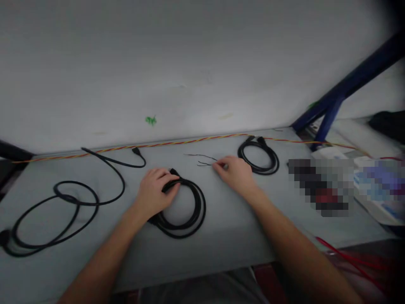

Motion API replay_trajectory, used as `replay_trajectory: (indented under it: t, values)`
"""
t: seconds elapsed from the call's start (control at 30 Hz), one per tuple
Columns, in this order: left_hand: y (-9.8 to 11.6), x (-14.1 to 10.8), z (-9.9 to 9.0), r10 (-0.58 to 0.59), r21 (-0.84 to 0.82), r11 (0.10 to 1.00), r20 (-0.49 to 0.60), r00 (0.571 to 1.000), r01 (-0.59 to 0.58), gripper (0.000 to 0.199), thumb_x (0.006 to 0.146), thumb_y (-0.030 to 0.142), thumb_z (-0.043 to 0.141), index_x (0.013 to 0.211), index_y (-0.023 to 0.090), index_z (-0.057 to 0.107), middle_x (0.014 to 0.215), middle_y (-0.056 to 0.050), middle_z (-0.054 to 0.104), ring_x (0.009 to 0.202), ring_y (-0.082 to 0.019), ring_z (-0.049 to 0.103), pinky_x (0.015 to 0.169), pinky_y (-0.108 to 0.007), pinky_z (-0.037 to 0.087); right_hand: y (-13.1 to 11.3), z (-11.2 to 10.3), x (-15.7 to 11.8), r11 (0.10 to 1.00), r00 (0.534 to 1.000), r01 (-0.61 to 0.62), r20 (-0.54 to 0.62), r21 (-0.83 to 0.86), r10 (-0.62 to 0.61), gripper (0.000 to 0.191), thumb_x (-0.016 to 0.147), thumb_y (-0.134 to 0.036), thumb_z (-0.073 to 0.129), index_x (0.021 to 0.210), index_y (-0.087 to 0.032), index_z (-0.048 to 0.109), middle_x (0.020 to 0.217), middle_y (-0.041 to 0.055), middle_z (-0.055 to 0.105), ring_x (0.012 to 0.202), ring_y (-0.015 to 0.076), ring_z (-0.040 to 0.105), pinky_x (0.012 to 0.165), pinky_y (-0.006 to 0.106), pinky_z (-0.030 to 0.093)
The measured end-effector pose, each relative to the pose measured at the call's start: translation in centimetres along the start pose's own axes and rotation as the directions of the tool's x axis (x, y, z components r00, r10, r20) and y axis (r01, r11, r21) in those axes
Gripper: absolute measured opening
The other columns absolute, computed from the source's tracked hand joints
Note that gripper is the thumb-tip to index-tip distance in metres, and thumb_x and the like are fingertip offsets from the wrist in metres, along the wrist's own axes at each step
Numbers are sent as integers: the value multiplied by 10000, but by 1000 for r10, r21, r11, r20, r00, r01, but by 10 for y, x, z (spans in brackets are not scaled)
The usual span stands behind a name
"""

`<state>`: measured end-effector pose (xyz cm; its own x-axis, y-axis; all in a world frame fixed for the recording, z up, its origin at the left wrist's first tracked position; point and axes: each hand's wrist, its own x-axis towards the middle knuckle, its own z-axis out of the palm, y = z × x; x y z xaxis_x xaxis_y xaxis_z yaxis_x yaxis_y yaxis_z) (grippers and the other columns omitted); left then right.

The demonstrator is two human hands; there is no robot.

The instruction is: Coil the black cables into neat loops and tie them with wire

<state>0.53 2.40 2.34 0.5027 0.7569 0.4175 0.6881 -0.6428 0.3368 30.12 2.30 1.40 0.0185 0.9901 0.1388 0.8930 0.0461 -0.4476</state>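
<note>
My left hand (pixel 160 188) is closed round one side of a coiled black cable (pixel 202 207), which rests on the grey table. A connector of that cable shows just beyond my fingers. To the right, my right hand (pixel 236 171) pinches some thin dark wire ties (pixel 205 164), whose ends stick out to the left over the table. Another coiled black cable (pixel 275 162) lies beyond my right hand, with its plugs at the back. On the left a longer black cable (pixel 98 198) is spread in loose loops, one connector (pixel 136 151) near the wall.
Along the wall runs a twisted red and yellow wire (pixel 177 143). A blue metal frame (pixel 332 105) stands at the right, near a blurred-out dark object (pixel 316 185) and a white box (pixel 373 207). Red strands (pixel 348 257) hang by the front right edge.
</note>
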Motion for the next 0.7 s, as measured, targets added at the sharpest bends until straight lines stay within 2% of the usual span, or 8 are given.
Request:
replay_trajectory:
  t: [0.1, 0.17, 0.23, 0.33, 0.47, 0.53, 0.7]
  values:
    - [1, -2, 3, 36, 24, 999, 16, 999, -36, 163, 925, 289, 702, 1048, 229, 792, 1011, -79, 740, 927, -234, 670, 863, -407, 528, 0, -1, 0, 999, 998, -48, -43, 0, 48, 305, 1003, -440, 628, 1089, -203, 799, 957, 72, 776, 837, 235, 689, 727, 321, 459]
    - [2, -3, 6, 50, 31, 998, 14, 999, -50, 183, 935, 287, 699, 1085, 226, 786, 1052, -85, 740, 964, -247, 676, 887, -423, 534, -5, -2, -2, 998, 997, -7, -76, 62, 12, 294, 1012, -410, 623, 1128, -196, 789, 939, 64, 764, 817, 221, 675, 746, 322, 462]
    - [2, -4, 8, 66, 26, 997, 17, 998, -67, 206, 955, 279, 686, 1133, 224, 774, 1113, -92, 739, 1012, -253, 680, 922, -434, 534, -14, -1, -6, 986, 994, 87, -78, 144, -77, 268, 1026, -373, 607, 1111, -195, 788, 922, 57, 749, 779, 199, 659, 746, 317, 462]
    - [2, -5, 10, 81, 21, 996, 35, 996, -82, 206, 992, 267, 651, 1159, 216, 760, 1122, -89, 746, 1020, -244, 681, 933, -423, 529, -33, 6, -18, 944, 973, 231, -30, 234, -230, 231, 1033, -366, 613, 1071, -221, 789, 911, 49, 732, 802, 190, 667, 755, 309, 475]
    - [3, -6, 10, 75, 42, 996, 64, 995, -77, 163, 1010, 269, 628, 1074, 202, 762, 1005, -72, 759, 917, -223, 686, 864, -395, 515, -54, 19, -36, 904, 922, 367, 41, 220, -384, 233, 1008, -400, 669, 1145, -236, 762, 1032, 71, 725, 941, 225, 682, 833, 338, 517]
    - [4, -6, 9, 78, 60, 995, 83, 994, -83, 170, 1013, 263, 618, 1091, 205, 758, 997, -68, 764, 886, -215, 685, 846, -390, 501, -58, 23, -41, 899, 905, 396, 83, 186, -416, 244, 1006, -380, 672, 1182, -226, 741, 1080, 85, 712, 962, 235, 673, 851, 355, 529]
    - [6, -4, 4, 113, 78, 989, 116, 987, -122, 177, 1013, 255, 609, 1085, 218, 767, 989, -60, 768, 861, -207, 677, 839, -393, 475, -56, 26, -41, 900, 902, 391, 112, 193, -416, 210, 1026, -279, 631, 1214, -231, 712, 1124, 82, 685, 1010, 228, 658, 900, 357, 534]
